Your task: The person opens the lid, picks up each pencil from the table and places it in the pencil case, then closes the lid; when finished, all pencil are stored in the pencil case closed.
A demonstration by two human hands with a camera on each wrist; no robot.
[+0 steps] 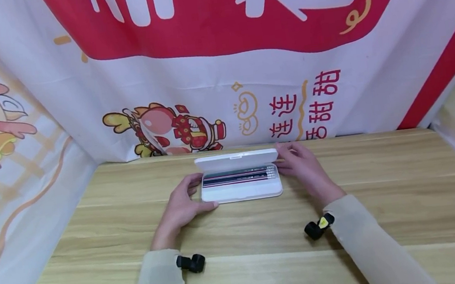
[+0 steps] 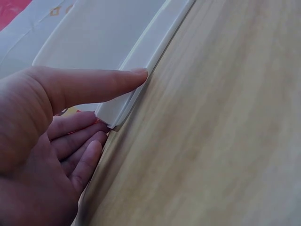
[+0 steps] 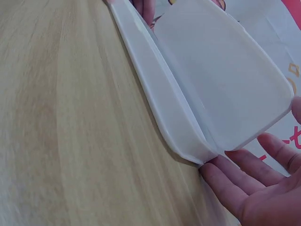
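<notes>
A white pencil case (image 1: pixel 242 191) lies on the wooden table, its lid (image 1: pixel 236 161) tilted up at the back. Several dark striped pencils (image 1: pixel 236 178) lie side by side inside, their pale ends to the right. My left hand (image 1: pixel 182 207) holds the case's left end, thumb along the front edge and fingers at the left side; the left wrist view shows the thumb (image 2: pixel 108 84) stretched out against it. At the right end is my right hand (image 1: pixel 303 166), with loosely extended fingers (image 3: pixel 249 167) touching the base's side and the thumb near the lid's corner.
The wooden table (image 1: pixel 242 263) extends around the case on all sides. A printed white and red cloth (image 1: pixel 211 77) hangs behind its back edge, and another patterned cloth (image 1: pixel 11 154) hangs at the left. A small black camera is strapped to each sleeve.
</notes>
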